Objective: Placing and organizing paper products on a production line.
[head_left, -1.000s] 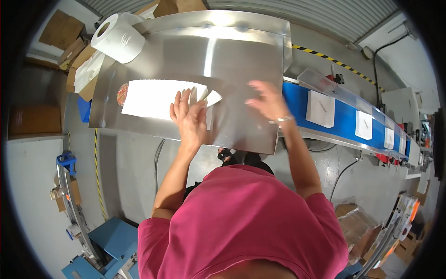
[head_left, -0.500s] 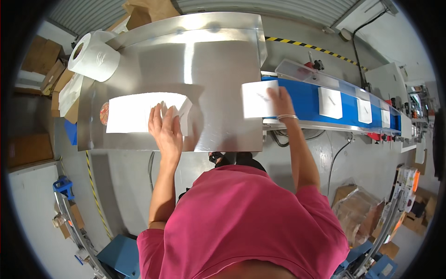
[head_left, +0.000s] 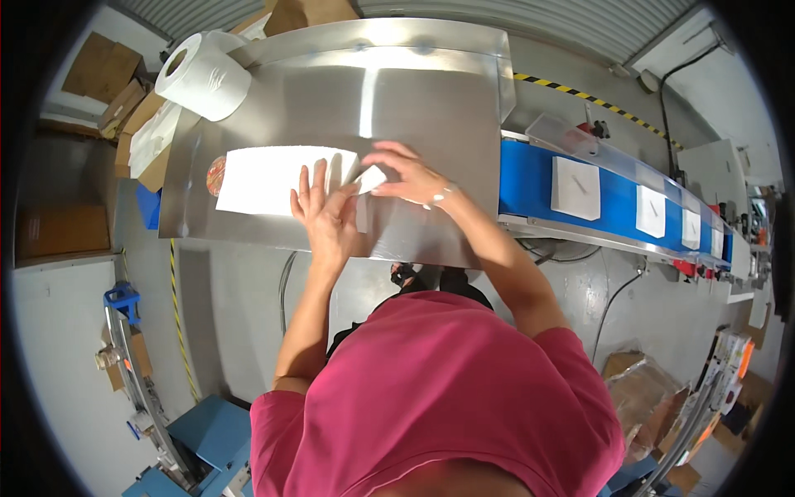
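Note:
A long row of flat white sheets or sleeves (head_left: 265,178) lies on the steel table, its right end fanned. My left hand (head_left: 329,228) rests on it, fingers spread over the right part. From that end a small white piece (head_left: 371,179) tilts up, beside my left thumb side. My right hand (head_left: 414,178) reaches in from the right with thumb and fingers apart around this piece; I cannot tell how firmly it touches. A round reddish patterned thing (head_left: 215,176) shows at the row's left end.
The steel table (head_left: 431,99) has raised edges. On its right runs a blue conveyor belt (head_left: 517,178) carrying several white squares (head_left: 575,189) under a clear guard. A big white roll (head_left: 207,83) stands at the back left, near cardboard boxes (head_left: 99,70).
My right hand has left a white square on the belt and come left to the row's end. My left hand has stayed on the row. The squares on the belt have moved along; the view has shifted.

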